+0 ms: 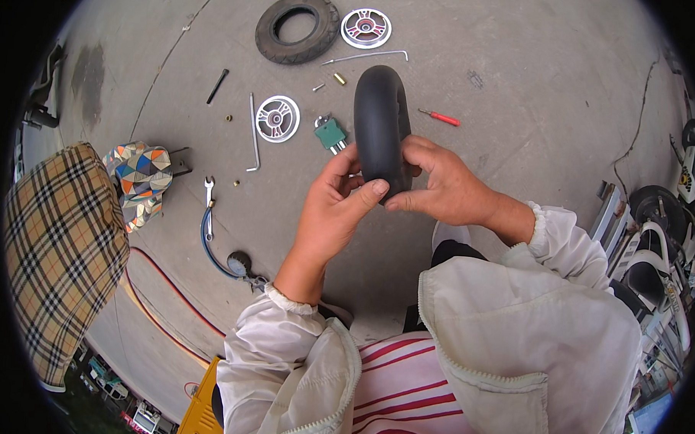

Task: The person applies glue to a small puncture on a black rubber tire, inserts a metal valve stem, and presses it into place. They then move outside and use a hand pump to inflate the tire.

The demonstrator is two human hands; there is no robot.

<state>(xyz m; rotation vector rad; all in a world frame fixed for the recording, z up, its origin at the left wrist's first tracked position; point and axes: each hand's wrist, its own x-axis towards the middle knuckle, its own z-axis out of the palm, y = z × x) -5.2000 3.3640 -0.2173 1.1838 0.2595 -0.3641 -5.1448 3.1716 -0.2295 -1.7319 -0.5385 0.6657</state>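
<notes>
A smooth black inner tube (379,119) stands upright between my two hands, seen nearly edge on. My left hand (340,198) grips its lower left side, thumb in front and fingers behind. From the right, my right hand (444,182) pinches the lower rim with thumb and fingers. Beyond the tube on the concrete lie a worn tyre (278,23) and a silver wheel rim half (366,29). A second rim half (278,120) is left of the tube, near a green-bodied tool or part (330,133) partly behind my left hand.
Around lie a red-handled screwdriver (443,118), two bent rods (254,137) (368,58), a black bolt (217,86) and a spanner (208,208). A pressure gauge (239,262) with hose sits lower left. A plaid-covered seat (67,253) is at left; scooter parts (656,266) crowd the right.
</notes>
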